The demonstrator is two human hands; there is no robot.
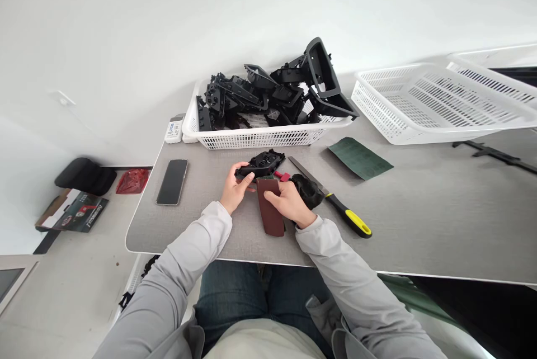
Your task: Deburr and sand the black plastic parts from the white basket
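My left hand [235,188] grips a black plastic part [264,164] by its left end, thumb along the near side. In my right hand [291,202] is a folded piece of sandpaper [271,216], its reddish-brown face up and my thumb pressed on it. The sandpaper's upper edge lies close to the part's near side; whether they touch I cannot tell. Beside my right hand are a red-handled tool [283,176], mostly hidden, and a crumpled black cloth-like item [308,191]. A file [350,216] with a black and yellow handle lies right of them.
A white basket [260,138] heaped with black plastic parts [251,90] stands at the back. More white baskets [419,107] are at the right. A green sandpaper sheet [361,159], a phone [172,182], a small white box [173,131] and a long black strip [499,155] lie on the table.
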